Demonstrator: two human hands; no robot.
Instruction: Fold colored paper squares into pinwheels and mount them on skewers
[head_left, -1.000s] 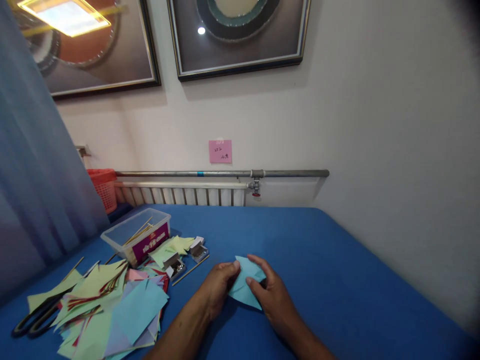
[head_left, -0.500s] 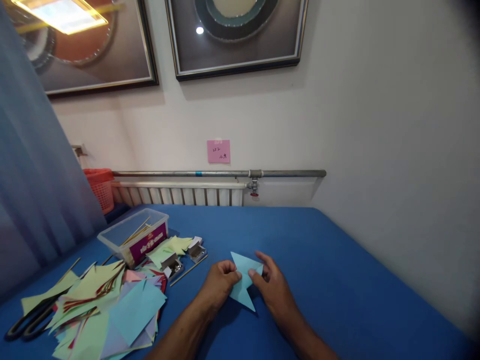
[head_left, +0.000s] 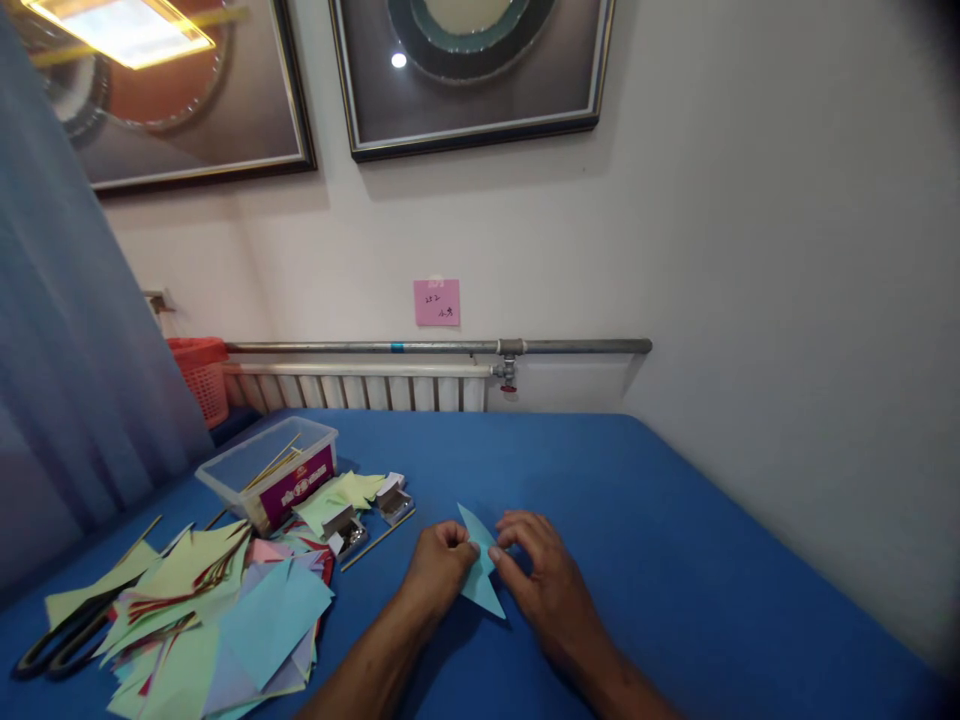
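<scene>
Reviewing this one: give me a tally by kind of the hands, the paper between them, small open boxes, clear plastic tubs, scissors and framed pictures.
Hands: 2
Folded light-blue paper: 1
Small open boxes: 2
Clear plastic tub: 1
Black-handled scissors: 1
Framed pictures: 2
Total: 9

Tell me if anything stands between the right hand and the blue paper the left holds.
Nothing visible does: the right hand is at the right edge of the folded blue paper. The paper pile lies off to the left.

Left hand (head_left: pixel 442 565) pinching folded paper (head_left: pixel 482 570), right hand (head_left: pixel 538 568) at its edge, lower centre; scissors (head_left: pixel 82 613), sheets (head_left: pixel 217 635), lower left; note (head_left: pixel 436 303), near centre.
</scene>
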